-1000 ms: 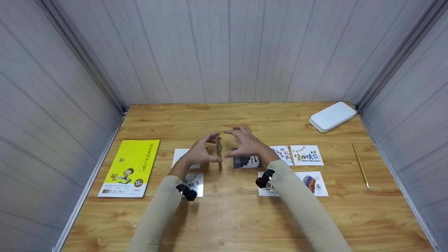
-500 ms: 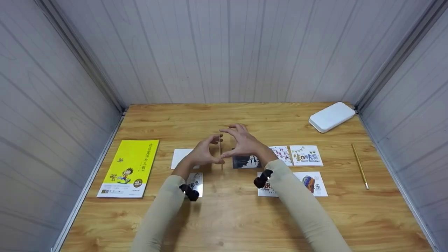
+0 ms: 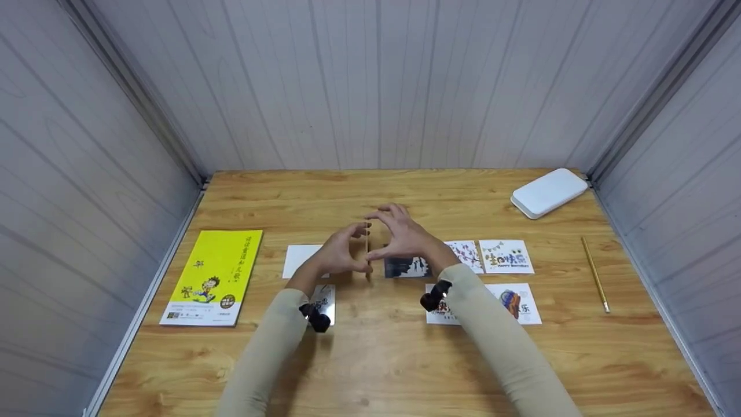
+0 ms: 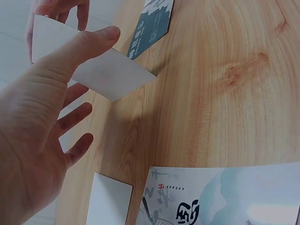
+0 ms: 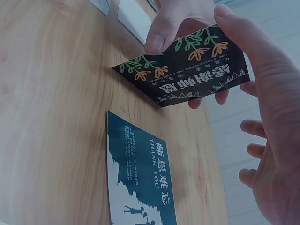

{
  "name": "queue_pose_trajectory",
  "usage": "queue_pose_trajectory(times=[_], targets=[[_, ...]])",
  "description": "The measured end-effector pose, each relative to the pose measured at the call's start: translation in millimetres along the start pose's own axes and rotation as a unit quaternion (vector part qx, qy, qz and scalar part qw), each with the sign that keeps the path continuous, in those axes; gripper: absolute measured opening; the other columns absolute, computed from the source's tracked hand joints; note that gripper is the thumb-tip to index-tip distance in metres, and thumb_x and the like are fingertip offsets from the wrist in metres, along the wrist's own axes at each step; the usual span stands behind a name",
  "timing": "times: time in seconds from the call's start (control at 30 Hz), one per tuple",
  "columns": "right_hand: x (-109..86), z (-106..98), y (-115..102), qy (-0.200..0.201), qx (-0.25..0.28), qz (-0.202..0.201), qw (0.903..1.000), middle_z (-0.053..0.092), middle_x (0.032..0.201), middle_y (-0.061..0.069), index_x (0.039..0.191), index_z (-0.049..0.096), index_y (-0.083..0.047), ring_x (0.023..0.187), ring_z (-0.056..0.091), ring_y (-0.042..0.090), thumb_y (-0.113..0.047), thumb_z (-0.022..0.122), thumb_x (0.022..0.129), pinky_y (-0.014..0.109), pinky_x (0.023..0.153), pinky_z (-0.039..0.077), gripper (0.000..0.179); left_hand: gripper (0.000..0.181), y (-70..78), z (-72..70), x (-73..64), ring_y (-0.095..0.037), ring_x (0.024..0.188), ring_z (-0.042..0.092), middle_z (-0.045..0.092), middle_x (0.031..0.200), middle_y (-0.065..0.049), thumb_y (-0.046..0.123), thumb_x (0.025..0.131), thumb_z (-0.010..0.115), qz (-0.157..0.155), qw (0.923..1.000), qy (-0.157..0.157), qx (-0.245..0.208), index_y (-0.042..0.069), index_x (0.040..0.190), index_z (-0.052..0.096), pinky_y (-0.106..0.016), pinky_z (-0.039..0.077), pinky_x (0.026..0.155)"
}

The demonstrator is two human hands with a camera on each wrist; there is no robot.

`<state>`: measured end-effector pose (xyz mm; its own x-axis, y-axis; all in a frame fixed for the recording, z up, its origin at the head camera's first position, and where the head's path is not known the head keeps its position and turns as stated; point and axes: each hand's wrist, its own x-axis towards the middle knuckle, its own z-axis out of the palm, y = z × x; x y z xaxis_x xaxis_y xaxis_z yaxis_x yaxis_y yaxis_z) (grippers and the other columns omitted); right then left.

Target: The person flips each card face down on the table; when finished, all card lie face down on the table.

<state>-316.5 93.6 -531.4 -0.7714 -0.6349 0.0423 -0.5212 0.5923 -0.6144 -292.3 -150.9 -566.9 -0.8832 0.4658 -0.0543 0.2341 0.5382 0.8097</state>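
A black greeting card point(image 5: 201, 65) with orange flowers and white lettering stands on edge between both hands, above the table. My left hand point(image 3: 341, 252) grips it, thumb on one edge and fingers on the opposite one. From the other side my right hand point(image 3: 408, 237) pinches it near a corner with thumb and index finger; its other fingers stay off the card. The card's plain pale back shows in the left wrist view. Below the right hand lies a dark green thank-you card point(image 5: 140, 173). Near the left wrist lie a white card point(image 3: 299, 260) and a grey-green lettered card point(image 4: 234, 192).
At the left lies a yellow book point(image 3: 214, 272). On the right are a birthday card point(image 3: 506, 256), a red-patterned card point(image 3: 466, 255), a card with a blue-orange picture point(image 3: 515, 304), and another partly hidden card. Beyond them are a white case point(image 3: 550, 193) and a gold pencil point(image 3: 595, 274).
The card has turned edge-on to the head view and shifted slightly right. My right hand has moved left and now takes hold of it. Little differs over the last half second.
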Motion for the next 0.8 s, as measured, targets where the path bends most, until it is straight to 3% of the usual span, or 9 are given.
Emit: queue_pose_trajectory(times=[0.3,0.53,0.73,0.8], targets=[[-5.6,-4,9,-0.014,0.007,0.014,0.9998,0.032,0.179,0.021,0.168,0.049,-0.022,0.170,0.025,0.047,-0.055,0.091,0.087,0.076,0.128,0.040,0.097,0.111,-3.3,-0.1,-0.4,-0.042,0.159,0.052,0.058,0.168,-0.015,0.024,0.078,0.105,-0.015,0.9986,0.005,0.049,0.013,0.172,0.046,-0.064,0.040,0.134],[-9.6,-2,21,-0.021,-0.008,0.026,0.9994,0.034,0.176,0.025,0.165,0.051,-0.020,0.166,0.030,0.048,-0.056,0.093,0.085,0.075,0.127,0.042,0.097,0.105,-9.5,-3.2,-3.2,-0.037,0.153,0.056,0.061,0.165,-0.011,0.031,0.075,0.107,-0.034,0.9935,0.016,0.108,0.024,0.166,0.055,-0.067,0.037,0.132],[-13.3,6,28,-0.032,-0.030,0.041,0.9982,0.036,0.174,0.025,0.166,0.051,-0.018,0.166,0.031,0.050,-0.058,0.092,0.086,0.076,0.127,0.041,0.098,0.098,-16.4,-7.9,-6.5,-0.039,0.157,0.051,0.060,0.167,-0.012,0.038,0.075,0.107,-0.044,0.9886,0.008,0.143,0.024,0.161,0.061,-0.068,0.035,0.128],[-14.0,10,30,-0.035,-0.045,0.048,0.9973,0.036,0.175,0.025,0.166,0.050,-0.019,0.165,0.032,0.051,-0.059,0.092,0.086,0.076,0.127,0.042,0.099,0.096,-26.4,-7.8,-5.0,-0.041,0.155,0.052,0.061,0.164,-0.013,0.043,0.075,0.106,-0.034,0.9870,0.010,0.157,0.023,0.159,0.064,-0.065,0.038,0.124]])
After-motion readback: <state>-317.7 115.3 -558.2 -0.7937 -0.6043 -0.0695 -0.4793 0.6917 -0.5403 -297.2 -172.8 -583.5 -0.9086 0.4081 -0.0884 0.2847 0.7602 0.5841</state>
